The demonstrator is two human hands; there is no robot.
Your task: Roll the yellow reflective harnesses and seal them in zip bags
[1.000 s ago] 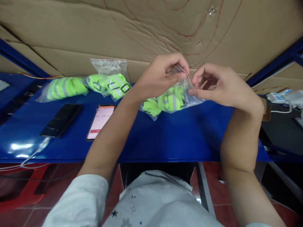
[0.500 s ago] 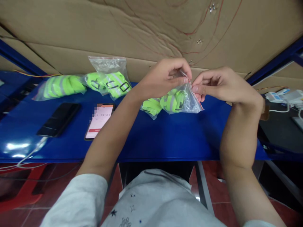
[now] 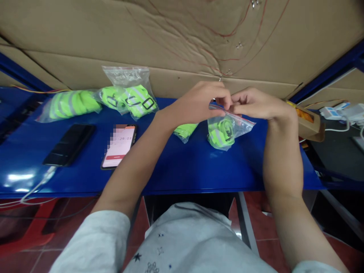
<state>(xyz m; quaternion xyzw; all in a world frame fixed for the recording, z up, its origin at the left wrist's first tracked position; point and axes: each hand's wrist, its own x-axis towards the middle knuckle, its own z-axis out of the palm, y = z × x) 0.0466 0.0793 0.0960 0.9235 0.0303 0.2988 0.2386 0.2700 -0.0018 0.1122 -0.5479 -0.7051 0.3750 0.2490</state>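
Note:
A clear zip-lock bag (image 3: 240, 127) with a red-edged top holds a rolled neon-yellow reflective strap (image 3: 222, 132) with grey bands. My left hand (image 3: 206, 99) pinches the bag's top edge between thumb and fingers. Close beside it, my right hand (image 3: 250, 102) pinches the same edge, the fingertips of both hands nearly touching. The bag hangs tilted just over the blue table (image 3: 199, 170). Partly behind my left wrist lies another neon-yellow bundle (image 3: 185, 131) in clear plastic.
Several bagged neon-yellow bundles (image 3: 75, 104) lie along the back left, against the cardboard wall (image 3: 176, 45). A black phone (image 3: 69, 145) with a white cable and a phone showing a timer (image 3: 119, 146) lie nearer. A cardboard box (image 3: 308, 123) and white adapters (image 3: 341, 113) are at right.
Both hands have come closer together along the bag's top edge. The bag has turned and swung rightward and lower. The cardboard box behind my right wrist now shows more.

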